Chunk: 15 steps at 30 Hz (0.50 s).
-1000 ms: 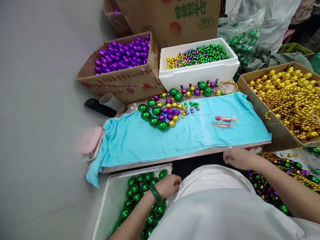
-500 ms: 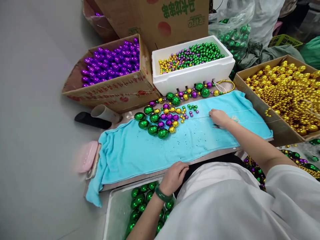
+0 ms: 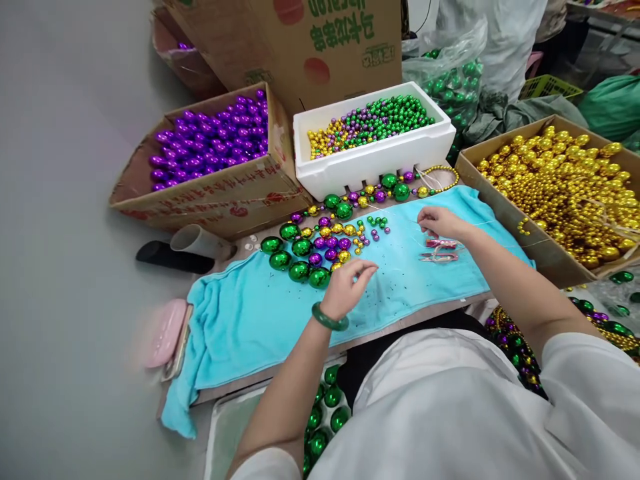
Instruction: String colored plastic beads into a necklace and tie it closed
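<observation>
My left hand (image 3: pixel 350 283), with a green bangle on the wrist, hovers over the turquoise towel (image 3: pixel 260 313), its fingertips pinched together just right of a cluster of green, purple and gold beads (image 3: pixel 310 250). What it pinches is too small to see. My right hand (image 3: pixel 440 223) rests further right on the towel, fingers pinched on a thin white thread (image 3: pixel 493 223) that runs off to the right. Small pink snips (image 3: pixel 440 253) lie just below that hand. A strung row of beads (image 3: pixel 395 190) lies along the towel's far edge.
A white foam box (image 3: pixel 375 163) of small mixed beads stands behind the towel, with a carton of purple beads (image 3: pixel 210 197) left and a carton of gold beads (image 3: pixel 500 207) right. A tray of green beads (image 3: pixel 325 413) sits at my lap. A pink case (image 3: pixel 163 333) lies left.
My left hand rose from the green bead tray at my lap to the towel beside the bead cluster. My right hand came up from the table's near edge to the thread above the snips.
</observation>
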### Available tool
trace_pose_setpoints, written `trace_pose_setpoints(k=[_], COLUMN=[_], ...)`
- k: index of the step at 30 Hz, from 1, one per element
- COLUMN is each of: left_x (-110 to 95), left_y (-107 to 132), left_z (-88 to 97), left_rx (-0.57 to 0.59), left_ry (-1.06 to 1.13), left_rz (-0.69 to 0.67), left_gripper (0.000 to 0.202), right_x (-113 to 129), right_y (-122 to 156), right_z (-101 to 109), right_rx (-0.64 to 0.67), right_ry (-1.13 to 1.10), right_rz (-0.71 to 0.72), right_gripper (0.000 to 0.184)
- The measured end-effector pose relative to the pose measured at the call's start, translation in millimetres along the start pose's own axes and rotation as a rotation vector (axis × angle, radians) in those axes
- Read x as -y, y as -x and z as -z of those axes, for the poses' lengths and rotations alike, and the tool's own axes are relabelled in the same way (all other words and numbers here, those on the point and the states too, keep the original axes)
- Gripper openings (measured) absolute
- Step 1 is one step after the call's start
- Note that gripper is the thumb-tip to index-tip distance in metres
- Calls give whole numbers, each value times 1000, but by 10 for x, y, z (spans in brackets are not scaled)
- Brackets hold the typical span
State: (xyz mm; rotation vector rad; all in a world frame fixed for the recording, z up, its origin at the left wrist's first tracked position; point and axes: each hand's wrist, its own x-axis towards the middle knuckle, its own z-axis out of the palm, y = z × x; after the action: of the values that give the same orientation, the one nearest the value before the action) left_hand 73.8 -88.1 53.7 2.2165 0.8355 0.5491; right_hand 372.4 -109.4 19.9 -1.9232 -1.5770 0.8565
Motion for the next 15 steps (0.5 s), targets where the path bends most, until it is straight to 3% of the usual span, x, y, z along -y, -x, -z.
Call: trace_pose_setpoints(k=[4, 6, 8, 11, 13, 15], left_x=[-143, -230, -304, -354, -346, -321], left_y=[-486, -698, -867, -1024, -1078, -1110], left_z=[-261, -362, -427, -484, -510, -532], left_rx=[-140, -153, -96, 92, 170, 168], left_ry=[270, 476, 695, 929, 971, 955], left_rz=[110, 165, 206, 253, 291, 330], left_gripper=[26, 34, 42, 51, 50, 45], right_x=[172, 274, 356, 410, 407, 391], right_y=[104, 138, 152, 140, 120, 103], right_z=[134, 180, 219, 274, 311, 345], right_rx=[58, 89, 101, 86, 56, 20], right_ry=[-660, -894, -1011, -1085, -1087, -1078], right_rz=[25, 40, 62, 75, 61, 42], right_gripper=[18, 22, 24, 24, 23, 21])
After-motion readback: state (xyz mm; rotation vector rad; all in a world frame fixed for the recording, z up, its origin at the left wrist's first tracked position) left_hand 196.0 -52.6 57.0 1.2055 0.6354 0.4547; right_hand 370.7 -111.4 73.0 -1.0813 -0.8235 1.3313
